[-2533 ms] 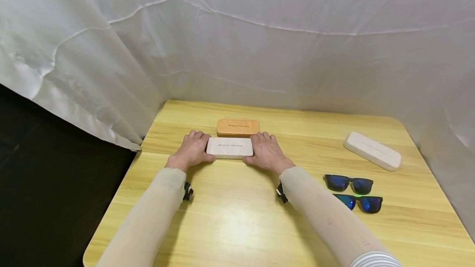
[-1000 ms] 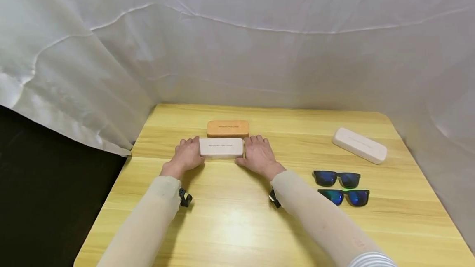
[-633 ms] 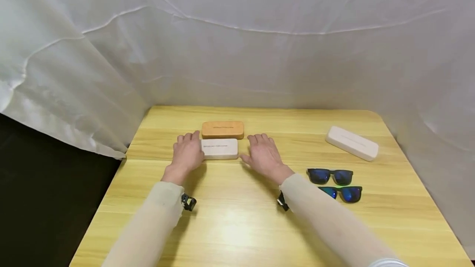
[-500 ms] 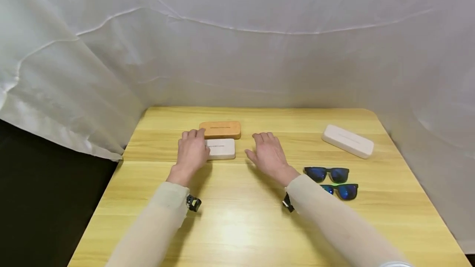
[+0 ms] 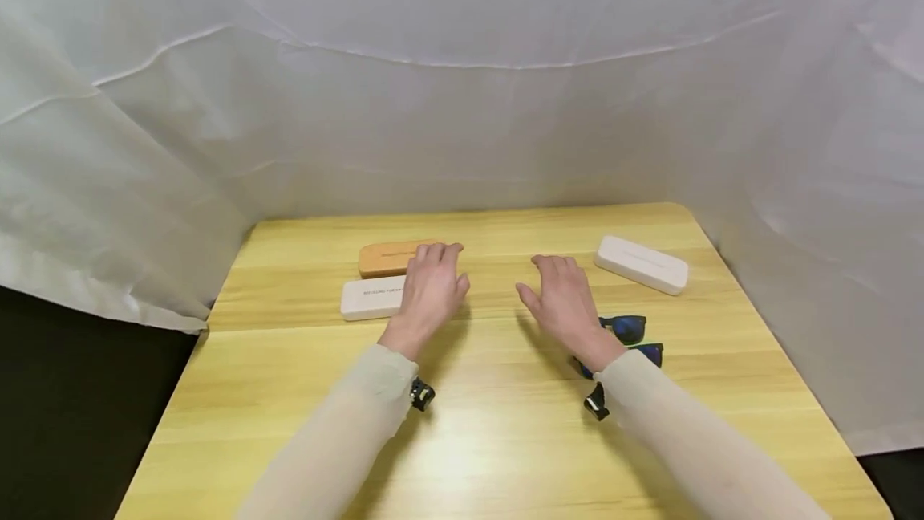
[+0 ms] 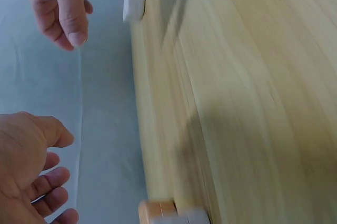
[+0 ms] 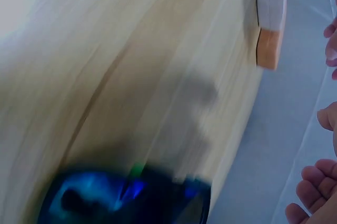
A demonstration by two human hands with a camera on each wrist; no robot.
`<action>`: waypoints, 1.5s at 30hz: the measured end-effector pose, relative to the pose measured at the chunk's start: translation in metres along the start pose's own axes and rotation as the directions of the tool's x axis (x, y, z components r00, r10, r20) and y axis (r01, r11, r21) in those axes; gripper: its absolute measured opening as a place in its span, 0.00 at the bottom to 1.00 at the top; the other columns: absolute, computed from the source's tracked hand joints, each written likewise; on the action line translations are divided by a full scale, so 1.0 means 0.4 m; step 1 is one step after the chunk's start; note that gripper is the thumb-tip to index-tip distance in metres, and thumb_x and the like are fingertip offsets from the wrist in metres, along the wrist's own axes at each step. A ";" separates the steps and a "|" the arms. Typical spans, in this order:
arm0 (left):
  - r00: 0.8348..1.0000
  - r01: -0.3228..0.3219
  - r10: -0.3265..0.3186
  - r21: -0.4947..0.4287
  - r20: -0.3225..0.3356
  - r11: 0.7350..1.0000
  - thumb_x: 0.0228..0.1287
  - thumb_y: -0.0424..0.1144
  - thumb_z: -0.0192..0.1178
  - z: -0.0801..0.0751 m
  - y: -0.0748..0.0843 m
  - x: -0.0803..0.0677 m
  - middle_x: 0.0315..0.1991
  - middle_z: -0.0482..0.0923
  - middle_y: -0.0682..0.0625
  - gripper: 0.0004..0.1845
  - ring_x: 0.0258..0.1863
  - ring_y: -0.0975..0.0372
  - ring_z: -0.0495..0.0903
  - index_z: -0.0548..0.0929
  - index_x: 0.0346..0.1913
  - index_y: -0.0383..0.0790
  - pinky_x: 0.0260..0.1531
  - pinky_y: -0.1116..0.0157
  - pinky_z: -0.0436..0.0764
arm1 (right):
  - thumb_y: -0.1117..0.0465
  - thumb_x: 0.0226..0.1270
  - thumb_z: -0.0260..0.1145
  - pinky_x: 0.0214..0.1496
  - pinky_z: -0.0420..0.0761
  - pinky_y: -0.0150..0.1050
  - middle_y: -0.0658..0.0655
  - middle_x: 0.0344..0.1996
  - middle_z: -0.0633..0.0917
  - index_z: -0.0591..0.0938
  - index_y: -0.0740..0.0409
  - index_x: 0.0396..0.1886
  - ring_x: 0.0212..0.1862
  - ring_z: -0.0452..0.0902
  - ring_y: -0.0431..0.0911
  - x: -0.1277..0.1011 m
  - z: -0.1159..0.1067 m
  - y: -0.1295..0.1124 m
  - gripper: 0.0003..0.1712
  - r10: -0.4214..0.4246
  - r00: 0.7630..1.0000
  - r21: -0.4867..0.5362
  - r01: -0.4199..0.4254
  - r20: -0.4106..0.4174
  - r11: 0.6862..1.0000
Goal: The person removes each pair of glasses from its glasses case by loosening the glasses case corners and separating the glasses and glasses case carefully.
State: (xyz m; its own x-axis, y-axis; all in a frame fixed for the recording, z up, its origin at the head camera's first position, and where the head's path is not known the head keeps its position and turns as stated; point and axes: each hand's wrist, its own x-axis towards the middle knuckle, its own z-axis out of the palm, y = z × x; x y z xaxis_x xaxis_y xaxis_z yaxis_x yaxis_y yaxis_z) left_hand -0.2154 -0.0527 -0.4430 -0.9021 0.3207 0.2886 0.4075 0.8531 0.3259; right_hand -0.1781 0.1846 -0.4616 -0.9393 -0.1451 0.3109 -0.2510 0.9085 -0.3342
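Note:
My left hand hovers with loose fingers above the table, overlapping the right ends of a white glasses case and an orange glasses case in the head view. Nothing sits in its grasp; the left wrist view shows its fingers apart and bare. To the right, my right hand is also raised and holds nothing, thumb spread from the fingers. Its wrist partly hides two pairs of dark sunglasses, the farther pair and the nearer pair, both with blue lenses.
A second white glasses case lies slanted near the table's back right corner. The wooden table ends at a pale curtain behind and on both sides. A dark area lies beyond the left edge.
Both hands have let go of the left white case, which stays in front of the orange one. They have lifted and moved right, towards the sunglasses. The head view has turned right.

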 end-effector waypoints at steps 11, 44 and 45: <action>0.990 -0.122 0.120 0.033 0.070 0.992 0.76 0.45 0.62 0.085 0.114 0.079 0.65 0.79 0.45 0.26 0.66 0.51 0.73 0.75 0.72 0.42 0.65 0.52 0.75 | 0.52 0.72 0.72 0.52 0.78 0.60 0.73 0.50 0.84 0.78 0.74 0.61 0.50 0.77 0.67 -0.028 -0.038 0.121 0.31 0.012 0.989 -0.092 -0.026 -0.148 0.995; 0.929 -0.202 0.204 -0.038 0.308 0.979 0.75 0.52 0.65 0.227 0.192 0.114 0.74 0.71 0.46 0.37 0.74 0.54 0.67 0.66 0.79 0.43 0.73 0.56 0.70 | 0.49 0.73 0.68 0.67 0.69 0.71 0.80 0.69 0.67 0.59 0.79 0.76 0.66 0.65 0.75 -0.021 -0.079 0.367 0.48 0.387 0.900 -0.118 -0.370 0.203 0.922; 0.927 -0.205 0.207 -0.039 0.313 0.978 0.74 0.52 0.65 0.229 0.190 0.111 0.75 0.70 0.46 0.37 0.74 0.54 0.67 0.66 0.79 0.43 0.73 0.56 0.70 | 0.49 0.73 0.68 0.66 0.70 0.71 0.79 0.68 0.68 0.60 0.78 0.76 0.65 0.66 0.75 -0.021 -0.077 0.369 0.48 0.391 0.895 -0.112 -0.375 0.214 0.920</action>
State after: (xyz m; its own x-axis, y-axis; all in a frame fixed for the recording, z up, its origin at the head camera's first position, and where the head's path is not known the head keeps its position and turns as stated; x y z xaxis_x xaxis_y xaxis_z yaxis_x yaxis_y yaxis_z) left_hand -0.2376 0.0641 -0.4877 -0.7961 0.6029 0.0528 0.5893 0.7524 0.2942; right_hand -0.2001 0.3320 -0.4860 -0.9890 0.1416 -0.0423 0.1477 0.9344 -0.3242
